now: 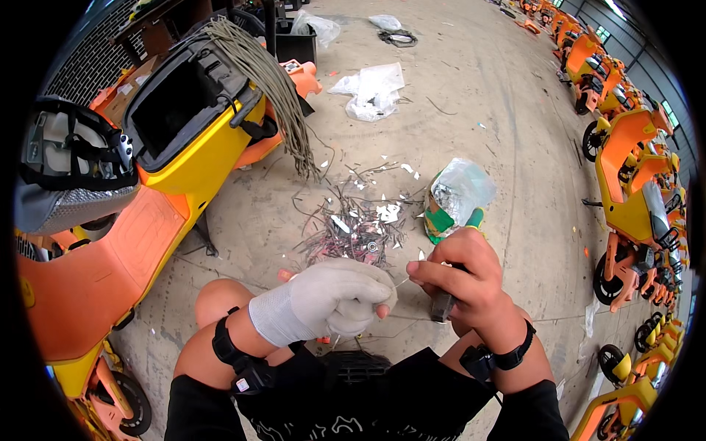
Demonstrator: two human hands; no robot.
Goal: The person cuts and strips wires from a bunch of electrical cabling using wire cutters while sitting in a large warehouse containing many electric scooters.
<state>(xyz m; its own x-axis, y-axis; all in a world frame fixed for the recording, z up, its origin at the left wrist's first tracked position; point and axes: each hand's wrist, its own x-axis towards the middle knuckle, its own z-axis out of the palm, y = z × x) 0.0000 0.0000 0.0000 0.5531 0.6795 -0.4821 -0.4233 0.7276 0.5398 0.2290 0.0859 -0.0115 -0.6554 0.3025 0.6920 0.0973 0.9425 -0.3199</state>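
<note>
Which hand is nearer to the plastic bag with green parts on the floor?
Right. In the picture, the bare right hand is just below the plastic bag; the gloved left hand is farther off, below and to its left.

Beyond your left hand [331, 298] lies a heap of wire scraps [346, 231]; just past your right hand [467, 275] sits a bag [445, 206]. Left of both hands stands a scooter [110, 250], a cable bundle [276, 95] draped over its storage compartment [151, 159]. Parked scooters [625, 169] line up well right of them.

Scuffed concrete floor [522, 176], brick-patterned wall [77, 70], small bright windows [670, 115].
</note>
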